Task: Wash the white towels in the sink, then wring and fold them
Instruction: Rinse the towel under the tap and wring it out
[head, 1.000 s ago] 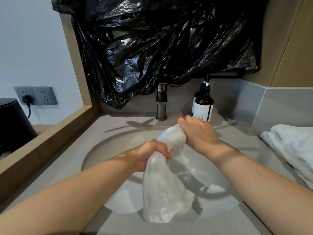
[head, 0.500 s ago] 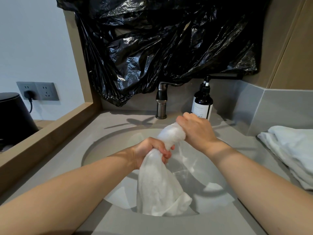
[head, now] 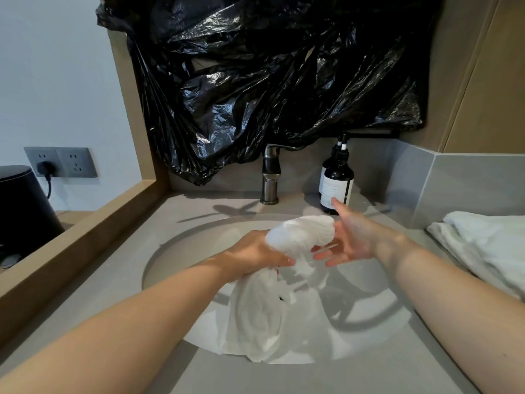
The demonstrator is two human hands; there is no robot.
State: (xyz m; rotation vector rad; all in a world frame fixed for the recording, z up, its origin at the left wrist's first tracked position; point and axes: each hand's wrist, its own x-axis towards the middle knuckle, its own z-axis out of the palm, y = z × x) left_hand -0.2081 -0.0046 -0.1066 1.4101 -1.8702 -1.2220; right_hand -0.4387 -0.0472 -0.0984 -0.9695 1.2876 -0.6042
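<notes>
A wet white towel (head: 264,314) hangs twisted over the round grey sink (head: 170,245). My left hand (head: 255,255) grips it around the middle, so a bunched upper end (head: 301,233) sticks up and the rest drapes down over the sink's near rim. Just right of that upper end is my right hand (head: 349,240), with its fingers spread and straight and its palm facing the towel; it holds nothing. More white towels (head: 488,245) lie stacked on the counter at the right.
A metal faucet (head: 270,177) stands behind the sink, with two dark pump bottles (head: 336,183) to its right. A black plastic bag (head: 270,81) covers the wall above. At the left are a wooden ledge (head: 85,237), a wall socket (head: 61,162) and a black container (head: 22,206).
My right hand has let go of the towel's upper end and opened beside it. My left hand keeps its grip on the towel's middle.
</notes>
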